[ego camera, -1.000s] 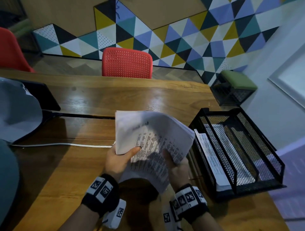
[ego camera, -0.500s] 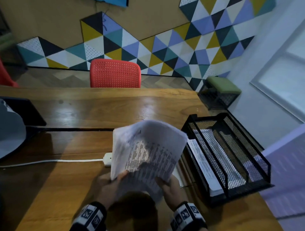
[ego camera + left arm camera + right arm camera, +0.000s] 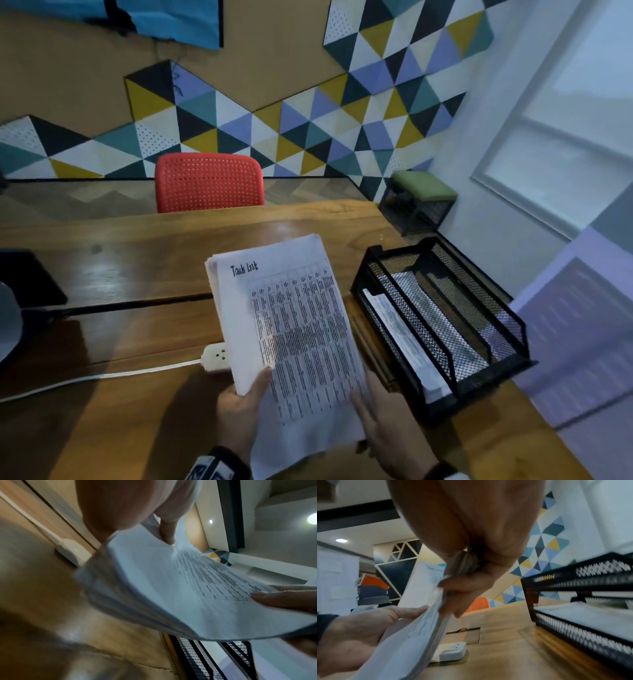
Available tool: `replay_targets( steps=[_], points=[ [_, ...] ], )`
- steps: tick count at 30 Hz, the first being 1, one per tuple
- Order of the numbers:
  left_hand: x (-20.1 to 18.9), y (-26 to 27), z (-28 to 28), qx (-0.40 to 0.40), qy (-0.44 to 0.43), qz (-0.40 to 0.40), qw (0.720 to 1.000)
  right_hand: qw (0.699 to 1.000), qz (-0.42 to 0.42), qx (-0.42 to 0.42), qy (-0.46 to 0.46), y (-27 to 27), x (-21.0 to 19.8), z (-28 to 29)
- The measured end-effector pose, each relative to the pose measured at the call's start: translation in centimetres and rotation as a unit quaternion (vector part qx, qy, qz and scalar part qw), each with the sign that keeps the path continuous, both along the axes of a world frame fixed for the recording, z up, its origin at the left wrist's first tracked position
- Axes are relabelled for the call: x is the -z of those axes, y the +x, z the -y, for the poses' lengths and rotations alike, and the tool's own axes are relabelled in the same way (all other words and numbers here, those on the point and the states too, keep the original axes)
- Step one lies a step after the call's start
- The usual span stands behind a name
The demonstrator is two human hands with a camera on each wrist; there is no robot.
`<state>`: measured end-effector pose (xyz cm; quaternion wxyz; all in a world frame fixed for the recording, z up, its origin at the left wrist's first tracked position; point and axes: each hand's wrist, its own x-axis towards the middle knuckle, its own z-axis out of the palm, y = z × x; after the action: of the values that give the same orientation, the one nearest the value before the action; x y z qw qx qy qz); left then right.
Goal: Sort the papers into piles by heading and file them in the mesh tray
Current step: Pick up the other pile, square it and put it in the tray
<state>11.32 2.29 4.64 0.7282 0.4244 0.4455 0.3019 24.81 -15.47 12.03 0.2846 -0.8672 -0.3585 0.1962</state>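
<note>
I hold a stack of white papers upright over the wooden table. The top sheet is headed "Task List" above a printed table. My left hand grips the stack's lower left edge, thumb on the front. My right hand grips its lower right edge, thumb on the front sheet and fingers behind, as the right wrist view shows with the stack of papers edge-on. The black mesh tray stands to the right with white sheets lying in its compartments. In the left wrist view the stack of papers curves between both hands.
A white power strip with its cable lies on the table just behind the stack. A red chair stands at the table's far side. A dark device sits at the left edge. A green-topped stool stands in the corner.
The stack has straightened from a bent, tilted state to upright, so its heading now shows. My view has tipped up and my hands sit lower in the picture.
</note>
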Motion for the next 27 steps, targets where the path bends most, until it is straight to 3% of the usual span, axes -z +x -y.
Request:
replay_targets(
  steps=[4,8,12,15,17,19,24,27],
  points=[
    [-0.5,2.8,2.0,0.045,0.020,0.003,0.999,0.982,0.181,0.019,-0.058,1.3,-3.9,1.4],
    [-3.7,6.9,3.9,0.105,0.092,0.037,0.990,0.969,0.241,0.048,0.000,5.1,-6.7,4.0],
    [-7.8,11.7,6.6,0.108,0.160,-0.021,0.981,0.983,0.098,0.069,0.142,11.4,-8.3,9.7],
    [-5.8,16.6,8.0,0.105,0.121,-0.048,0.986,0.965,-0.046,0.112,0.231,16.2,-10.5,13.5],
    [-4.0,19.4,8.7,0.107,0.116,-0.066,0.985,0.954,-0.060,0.148,0.252,20.0,-10.9,15.7],
    [-4.0,22.2,10.0,0.142,0.149,-0.095,0.974,0.954,-0.065,0.159,0.245,23.9,-10.9,17.7],
    [-3.7,26.7,12.9,0.182,0.170,-0.100,0.963,0.945,-0.223,0.157,0.183,32.0,-7.6,20.8],
    [-2.7,27.6,14.1,0.151,0.168,-0.108,0.968,0.989,-0.083,0.103,0.061,34.9,-3.5,20.6]
  ],
)
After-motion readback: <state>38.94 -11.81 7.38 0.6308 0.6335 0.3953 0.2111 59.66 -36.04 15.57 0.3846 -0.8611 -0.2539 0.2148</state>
